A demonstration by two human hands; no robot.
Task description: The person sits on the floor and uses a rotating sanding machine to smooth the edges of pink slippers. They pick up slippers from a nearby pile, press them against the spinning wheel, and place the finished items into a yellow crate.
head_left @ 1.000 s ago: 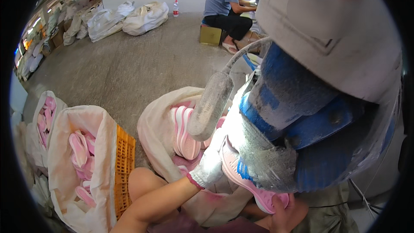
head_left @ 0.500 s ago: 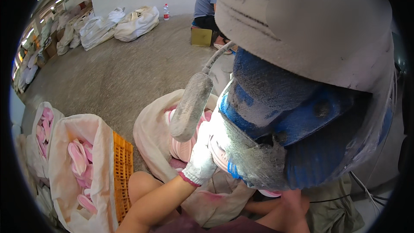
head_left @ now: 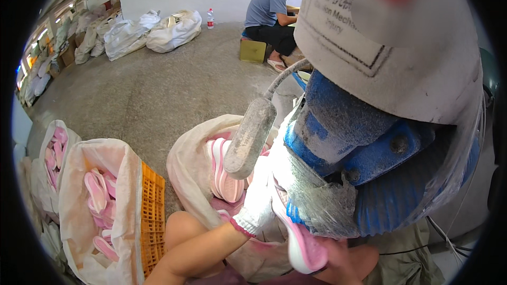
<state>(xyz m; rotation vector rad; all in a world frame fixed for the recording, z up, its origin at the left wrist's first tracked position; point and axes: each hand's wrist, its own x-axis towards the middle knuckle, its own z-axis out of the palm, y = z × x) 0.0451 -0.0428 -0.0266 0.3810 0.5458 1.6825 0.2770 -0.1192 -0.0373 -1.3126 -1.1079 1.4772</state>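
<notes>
My left hand (head_left: 256, 200) wears a white knit glove with a red cuff and grips a pink and white shoe sole (head_left: 303, 248) beside the machine. Strong light washes out its fingertips. The sole slants down and right from the glove. At its lower end is my bare right hand (head_left: 338, 256), closed at the sole's edge and blurred by motion. Over both hands looms a blue, dust-covered machine (head_left: 338, 142) with a white hood and plastic wrapping. More pink and white soles (head_left: 226, 177) lie in an open pale sack (head_left: 185, 153) behind the glove.
A dusty lamp (head_left: 251, 137) on a bent neck hangs beside the machine. At left, a cloth-lined orange crate (head_left: 153, 216) holds pink pieces. White sacks (head_left: 174, 30) and a bottle (head_left: 210, 18) stand by the wall. Another person (head_left: 266, 10) sits at the back.
The sole now shows lower, stretching from the glove to my right hand, which has moved left. The view has shifted, so the seated person shows more fully.
</notes>
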